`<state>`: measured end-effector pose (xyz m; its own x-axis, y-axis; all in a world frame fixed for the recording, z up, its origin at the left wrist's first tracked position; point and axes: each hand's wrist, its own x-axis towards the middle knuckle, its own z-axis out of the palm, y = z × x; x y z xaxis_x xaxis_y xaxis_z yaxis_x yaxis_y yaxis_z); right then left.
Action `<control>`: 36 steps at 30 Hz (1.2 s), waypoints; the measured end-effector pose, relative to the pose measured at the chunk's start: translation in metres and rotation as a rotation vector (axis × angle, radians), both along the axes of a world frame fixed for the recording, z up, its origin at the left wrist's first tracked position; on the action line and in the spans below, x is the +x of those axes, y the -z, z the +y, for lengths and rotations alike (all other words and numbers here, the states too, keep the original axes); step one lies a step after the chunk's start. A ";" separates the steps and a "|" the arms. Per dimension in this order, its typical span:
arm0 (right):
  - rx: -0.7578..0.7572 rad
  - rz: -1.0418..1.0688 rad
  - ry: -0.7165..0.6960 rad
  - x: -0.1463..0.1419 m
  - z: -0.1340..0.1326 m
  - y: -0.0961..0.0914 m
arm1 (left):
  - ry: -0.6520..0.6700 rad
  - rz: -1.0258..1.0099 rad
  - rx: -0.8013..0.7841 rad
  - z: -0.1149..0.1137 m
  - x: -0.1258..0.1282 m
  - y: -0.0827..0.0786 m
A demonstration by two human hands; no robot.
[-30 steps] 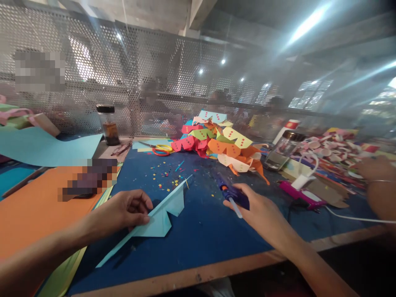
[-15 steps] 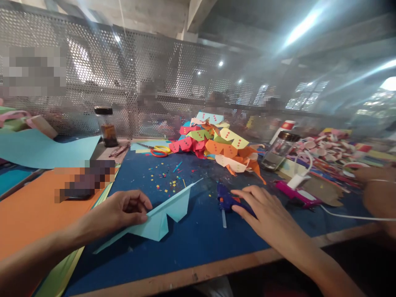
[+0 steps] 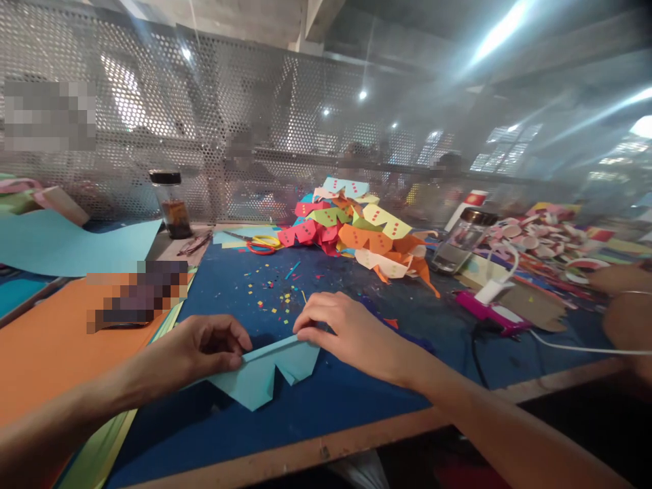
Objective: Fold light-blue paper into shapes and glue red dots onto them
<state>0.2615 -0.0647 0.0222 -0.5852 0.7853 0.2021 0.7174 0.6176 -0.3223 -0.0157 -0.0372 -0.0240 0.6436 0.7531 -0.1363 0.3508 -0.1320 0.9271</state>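
Note:
A light blue folded paper cutout (image 3: 259, 377), with a notched lower edge, is held just over the blue table mat. My left hand (image 3: 214, 345) pinches it near its left end, at the folded top edge. At the right end of the same fold, my right hand (image 3: 333, 326) pinches the paper between thumb and fingers. Behind the right wrist, the dark blue glue gun (image 3: 377, 310) lies on the mat, mostly hidden by the hand and forearm.
Colourful folded paper pieces (image 3: 356, 227) are heaped at the back. Scissors (image 3: 262, 243), a jar of dark liquid (image 3: 173, 207), and a clear jar (image 3: 463, 241) stand or lie around. Orange paper (image 3: 45, 339) covers the left; a pink power strip (image 3: 492, 314) lies right, near another person's arm (image 3: 629, 305).
My right hand has left the glue gun and moved left onto the right end of the blue paper, now gripping it. The left hand keeps its hold.

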 end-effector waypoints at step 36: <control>-0.116 -0.015 0.048 -0.003 0.020 0.022 | 0.184 0.260 0.837 -0.005 0.002 0.013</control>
